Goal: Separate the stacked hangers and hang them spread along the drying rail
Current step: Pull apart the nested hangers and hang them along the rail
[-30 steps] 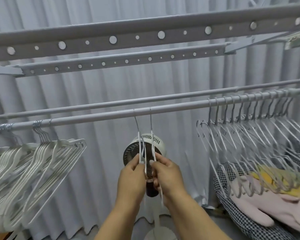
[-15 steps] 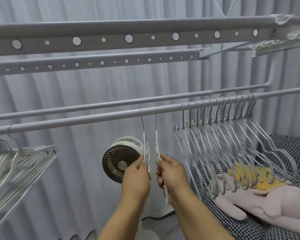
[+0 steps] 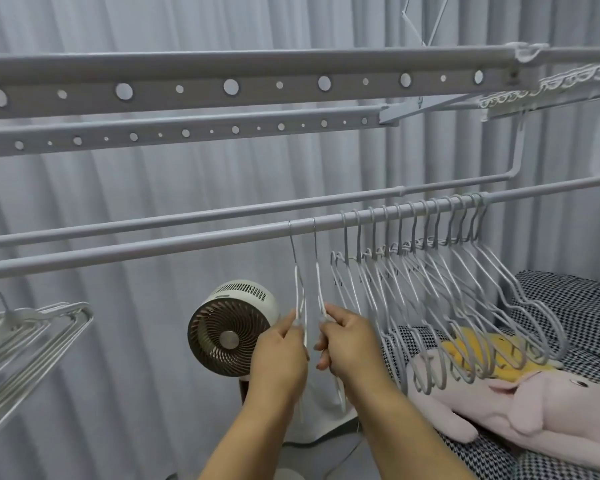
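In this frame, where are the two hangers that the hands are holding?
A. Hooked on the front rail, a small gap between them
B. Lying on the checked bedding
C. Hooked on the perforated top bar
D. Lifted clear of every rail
A: the left hand and right hand each hold one of the two hangers, both hooked on the front rail, slightly apart.

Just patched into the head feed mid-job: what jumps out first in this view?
Dead centre, the left hand and right hand each pinch one white hanger, the left hanger and the right hanger, both hooked side by side on the front rail. To the right, a spread row of grey hangers hangs over a pink plush toy. A round fan stands behind the hands, and a bunched stack of hangers hangs far left.
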### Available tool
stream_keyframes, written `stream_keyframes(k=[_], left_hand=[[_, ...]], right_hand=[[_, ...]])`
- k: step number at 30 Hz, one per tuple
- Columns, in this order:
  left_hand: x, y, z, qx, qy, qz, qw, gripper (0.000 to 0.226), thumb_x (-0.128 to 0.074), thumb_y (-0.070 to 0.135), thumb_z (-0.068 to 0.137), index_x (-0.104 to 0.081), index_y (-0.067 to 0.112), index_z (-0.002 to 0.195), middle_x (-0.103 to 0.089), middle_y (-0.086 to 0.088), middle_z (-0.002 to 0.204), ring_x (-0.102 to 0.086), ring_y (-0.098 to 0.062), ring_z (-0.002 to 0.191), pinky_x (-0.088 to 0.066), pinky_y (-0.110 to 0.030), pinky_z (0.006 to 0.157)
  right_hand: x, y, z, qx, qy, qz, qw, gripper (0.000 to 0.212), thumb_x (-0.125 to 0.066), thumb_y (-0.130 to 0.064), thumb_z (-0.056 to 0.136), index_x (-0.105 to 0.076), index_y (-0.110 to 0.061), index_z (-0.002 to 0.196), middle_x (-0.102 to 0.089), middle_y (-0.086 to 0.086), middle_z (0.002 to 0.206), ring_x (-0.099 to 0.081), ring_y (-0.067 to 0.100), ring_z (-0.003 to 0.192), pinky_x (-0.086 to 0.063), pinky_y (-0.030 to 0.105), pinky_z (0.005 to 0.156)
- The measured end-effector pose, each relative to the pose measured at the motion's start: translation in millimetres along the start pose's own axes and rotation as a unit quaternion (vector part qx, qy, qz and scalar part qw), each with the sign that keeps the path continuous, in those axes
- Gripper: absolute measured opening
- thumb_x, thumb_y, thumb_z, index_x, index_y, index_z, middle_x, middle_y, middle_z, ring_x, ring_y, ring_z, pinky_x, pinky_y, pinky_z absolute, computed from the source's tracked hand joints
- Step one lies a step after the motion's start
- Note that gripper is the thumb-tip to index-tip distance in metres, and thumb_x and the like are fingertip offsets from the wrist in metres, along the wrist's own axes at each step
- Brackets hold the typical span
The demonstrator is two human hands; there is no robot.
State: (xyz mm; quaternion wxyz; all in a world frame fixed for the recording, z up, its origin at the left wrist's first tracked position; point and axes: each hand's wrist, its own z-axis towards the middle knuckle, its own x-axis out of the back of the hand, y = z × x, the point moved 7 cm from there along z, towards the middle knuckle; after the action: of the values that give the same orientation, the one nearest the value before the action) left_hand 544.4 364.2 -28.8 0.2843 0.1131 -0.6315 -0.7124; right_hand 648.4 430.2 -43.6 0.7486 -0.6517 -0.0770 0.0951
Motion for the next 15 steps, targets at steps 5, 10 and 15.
stream_keyframes(k=[5,10,15], left_hand=[[-11,5,-1,0.001,-0.012,-0.008,1.000,0.036,-0.041,0.023,0.102,-0.058,0.013,0.132,-0.067,-0.017,0.106,-0.056,-0.011,0.065,-0.054,-0.044,0.076],[-18,3,0,0.010,-0.024,-0.019,0.999,0.040,-0.040,0.024,0.102,-0.051,0.019,0.140,-0.053,-0.023,0.135,-0.064,-0.026,0.096,-0.044,-0.052,0.101],[-25,1,5,0.012,-0.039,-0.002,0.999,0.042,-0.041,0.026,0.102,-0.049,0.020,0.143,-0.048,-0.026,0.140,-0.042,-0.042,0.133,-0.034,-0.056,0.107]], right_hand=[[7,-2,2,-0.001,0.002,-0.006,1.000,0.046,-0.044,-0.007,0.098,-0.043,-0.016,0.143,-0.057,0.009,0.069,-0.052,0.015,0.050,-0.038,0.017,0.037],[14,-3,3,0.001,0.006,-0.023,1.000,0.045,-0.045,-0.010,0.099,-0.043,-0.017,0.143,-0.058,0.006,0.067,-0.055,0.014,0.050,-0.039,0.017,0.041],[17,-3,4,-0.001,0.011,-0.030,0.999,0.045,-0.045,-0.011,0.099,-0.044,-0.017,0.143,-0.060,0.006,0.066,-0.054,0.014,0.045,-0.039,0.021,0.045]])
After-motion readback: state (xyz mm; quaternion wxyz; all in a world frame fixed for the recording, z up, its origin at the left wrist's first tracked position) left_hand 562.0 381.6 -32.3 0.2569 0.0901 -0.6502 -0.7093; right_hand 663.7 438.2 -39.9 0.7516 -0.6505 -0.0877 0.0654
